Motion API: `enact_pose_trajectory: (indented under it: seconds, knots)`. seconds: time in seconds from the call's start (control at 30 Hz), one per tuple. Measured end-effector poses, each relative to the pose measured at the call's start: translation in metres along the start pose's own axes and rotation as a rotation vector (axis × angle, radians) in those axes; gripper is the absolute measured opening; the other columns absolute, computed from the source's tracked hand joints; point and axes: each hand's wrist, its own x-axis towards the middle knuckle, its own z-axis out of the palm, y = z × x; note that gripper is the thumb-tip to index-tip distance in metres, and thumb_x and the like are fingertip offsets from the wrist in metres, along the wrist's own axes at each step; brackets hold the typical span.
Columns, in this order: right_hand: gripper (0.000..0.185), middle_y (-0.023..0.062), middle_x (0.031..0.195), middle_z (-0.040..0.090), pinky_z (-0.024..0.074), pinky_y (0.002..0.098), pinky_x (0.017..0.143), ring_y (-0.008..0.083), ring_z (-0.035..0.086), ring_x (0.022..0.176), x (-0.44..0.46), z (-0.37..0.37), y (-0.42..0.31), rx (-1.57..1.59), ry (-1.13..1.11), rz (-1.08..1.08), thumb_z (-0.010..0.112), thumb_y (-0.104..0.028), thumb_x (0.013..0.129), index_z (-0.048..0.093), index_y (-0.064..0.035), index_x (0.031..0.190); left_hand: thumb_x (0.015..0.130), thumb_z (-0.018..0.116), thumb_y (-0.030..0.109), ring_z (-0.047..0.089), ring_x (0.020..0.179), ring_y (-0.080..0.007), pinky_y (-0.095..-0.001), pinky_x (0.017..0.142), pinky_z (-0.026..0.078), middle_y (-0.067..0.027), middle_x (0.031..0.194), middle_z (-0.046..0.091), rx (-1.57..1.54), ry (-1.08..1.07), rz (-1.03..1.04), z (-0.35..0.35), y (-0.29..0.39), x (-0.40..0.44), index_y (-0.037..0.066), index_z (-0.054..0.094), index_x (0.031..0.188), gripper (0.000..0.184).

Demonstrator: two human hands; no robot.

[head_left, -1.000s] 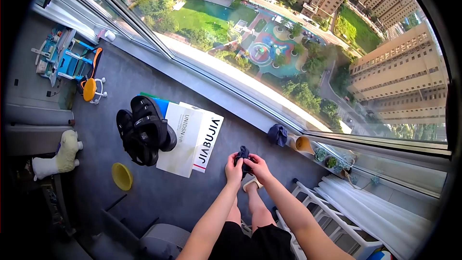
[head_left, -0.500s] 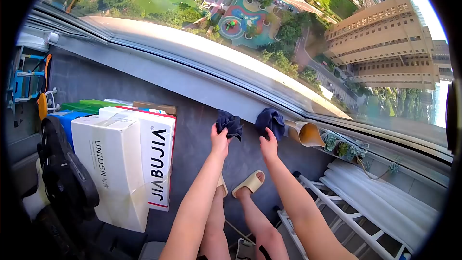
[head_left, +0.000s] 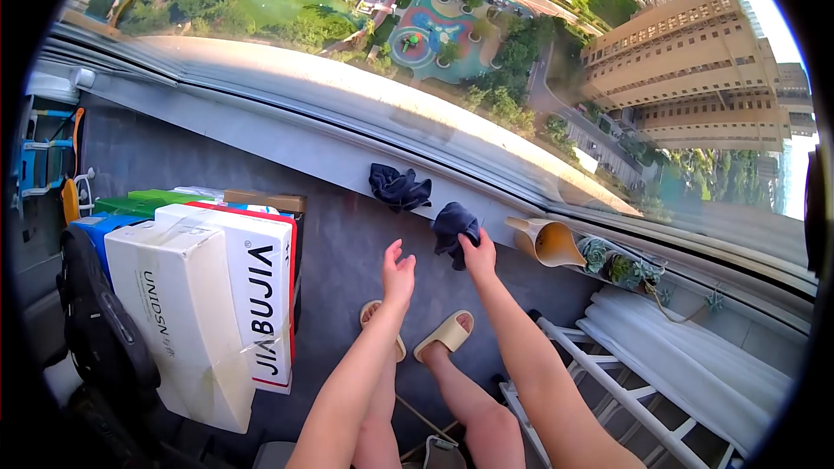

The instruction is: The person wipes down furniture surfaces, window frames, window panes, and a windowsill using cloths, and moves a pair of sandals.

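Note:
A crumpled dark blue cloth (head_left: 400, 188) lies on the grey window ledge (head_left: 321, 152). To its right, a second dark blue cloth (head_left: 454, 227) hangs at the ledge's edge, its right side pinched by my right hand (head_left: 479, 254). My left hand (head_left: 399, 273) is empty, with its fingers apart, below the first cloth and left of the second. Just right of my right hand stands a tan, wide-mouthed pot (head_left: 552, 243).
White boxes (head_left: 193, 321) are stacked at the left beside black sandals (head_left: 104, 321). Succulents (head_left: 621, 267) line the ledge at the right. A white metal rack (head_left: 608, 382) and white curtain (head_left: 686, 373) are at the lower right. Beige slippers (head_left: 445, 334) are on my feet.
My left hand has let go of the first cloth, which now lies on the ledge, and drawn back. My right hand has taken hold of the second cloth, which has moved left.

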Motion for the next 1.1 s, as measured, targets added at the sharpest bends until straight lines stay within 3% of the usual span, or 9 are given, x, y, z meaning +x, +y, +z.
enact_pose_trajectory:
  seconds: [0.1,0.17,0.27,0.37,0.5,0.63,0.73,0.9,1.1]
  knots:
    - [0.031,0.0030,0.070,0.059,0.0438,0.0266,0.060,0.0125,0.054,0.064,-0.055,-0.018,-0.042,0.226,-0.157,-0.053,0.061,-0.030,0.086,0.060,-0.0001,0.094,0.083,0.058,0.004,0.051,0.108,-0.0174,-0.0270,0.086,0.042,-0.0079,0.122,0.053,0.139,0.012,0.343,-0.004,0.031,-0.048,0.011,0.056,0.117,0.035]
    - [0.036,-0.0009,0.060,0.052,0.0381,0.0244,0.049,0.0082,0.047,0.054,-0.092,-0.045,-0.078,0.269,-0.342,0.060,0.052,-0.036,0.092,0.060,-0.0010,0.089,0.076,0.060,0.010,0.048,0.112,-0.0330,-0.0408,0.096,0.038,-0.0129,0.129,0.047,0.322,-0.042,0.711,-0.017,0.056,-0.079,0.012,0.056,0.117,0.041]
    - [0.022,0.0048,0.074,0.056,0.0448,0.0334,0.064,0.0218,0.055,0.072,-0.145,-0.094,-0.134,-0.375,-0.357,-0.591,0.059,-0.027,0.084,0.065,-0.0063,0.079,0.069,0.063,0.012,0.045,0.116,-0.0315,-0.0450,0.098,0.034,-0.0111,0.127,0.051,0.528,-0.078,1.003,-0.037,0.113,-0.136,0.016,0.057,0.117,0.049]
    - [0.013,0.0052,0.087,0.057,0.0434,0.0376,0.080,0.0293,0.052,0.091,-0.188,-0.151,-0.213,-0.405,-0.168,-0.927,0.066,-0.022,0.074,0.067,-0.0091,0.075,0.074,0.065,0.016,0.055,0.103,-0.0275,-0.0394,0.089,0.042,-0.0102,0.110,0.061,0.622,-0.280,0.773,-0.064,0.141,-0.175,0.013,0.060,0.110,0.036]
    - [0.064,0.0163,0.129,0.042,0.0307,0.0376,0.103,0.0291,0.041,0.122,-0.233,-0.201,-0.255,0.152,0.040,-0.545,0.070,-0.027,0.075,0.043,-0.0042,0.128,0.087,0.059,0.023,0.061,0.085,-0.0188,-0.0285,0.073,0.047,-0.0071,0.091,0.065,0.072,-0.300,0.289,-0.079,0.186,-0.232,0.005,0.061,0.098,0.021]
    - [0.065,0.0126,0.124,0.050,0.0352,0.0292,0.096,0.0184,0.047,0.111,-0.285,-0.236,-0.265,0.585,-0.366,0.250,0.065,-0.037,0.084,0.041,0.0015,0.131,0.091,0.050,0.024,0.057,0.084,-0.0130,-0.0283,0.070,0.049,-0.0031,0.093,0.061,-0.427,-0.512,-0.058,-0.092,0.253,-0.307,0.007,0.058,0.103,0.022]
    - [0.041,0.0030,0.099,0.063,0.0396,0.0253,0.084,0.0100,0.054,0.093,-0.329,-0.280,-0.296,0.471,-0.569,0.132,0.064,-0.034,0.085,0.062,-0.0007,0.109,0.091,0.046,0.023,0.056,0.088,-0.0122,-0.0288,0.075,0.048,-0.0035,0.095,0.059,-0.440,-0.664,-0.020,-0.094,0.280,-0.339,0.008,0.055,0.108,0.024]
    - [0.020,-0.0046,0.076,0.056,0.0357,0.0201,0.066,0.0064,0.044,0.067,-0.364,-0.338,-0.314,1.020,0.002,0.073,0.056,-0.028,0.089,0.064,-0.0098,0.085,0.090,0.045,0.016,0.055,0.079,-0.0097,-0.0247,0.071,0.046,0.0005,0.086,0.056,-0.375,-0.521,0.287,-0.084,0.338,-0.381,0.007,0.058,0.107,0.023]
    - [0.041,0.0061,0.109,0.059,0.0395,0.0273,0.093,0.0144,0.056,0.100,-0.398,-0.419,-0.277,1.399,-0.041,-0.151,0.056,-0.032,0.088,0.053,-0.0061,0.120,0.088,0.038,-0.004,0.054,0.093,-0.0111,-0.0224,0.084,0.042,-0.0036,0.098,0.057,-0.199,-0.845,0.411,-0.033,0.384,-0.451,0.007,0.054,0.119,0.037]
